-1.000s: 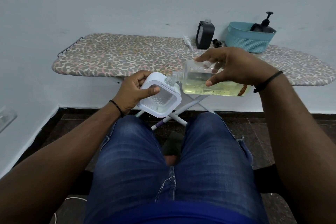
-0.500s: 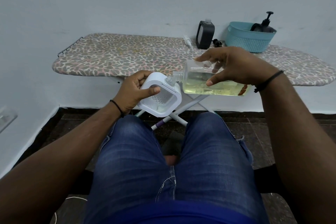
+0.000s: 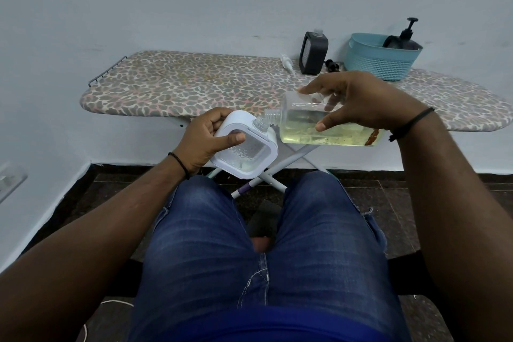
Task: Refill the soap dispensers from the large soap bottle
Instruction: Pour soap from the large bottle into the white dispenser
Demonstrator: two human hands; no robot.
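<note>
The person's left hand point(image 3: 204, 141) is gripping the white square soap dispenser with a clear ribbed window point(image 3: 244, 151), fingers curled over its far edge and thumb pressing the near frame, holding it tilted above the knees. The right hand point(image 3: 358, 103) is holding the large clear rectangular bottle of yellowish liquid soap point(image 3: 327, 126) on its side, fingers spread across the top face and thumb pinching the near wall. The bottle's threaded neck is meeting the dispenser's small clear spout; whether soap is flowing I cannot tell. The bottle looks roughly half full, so fairly heavy and sloshing, with smooth plastic walls likely slippery; a wide grasp around mid-body suits it. The dispenser seems light and rigid.
</note>
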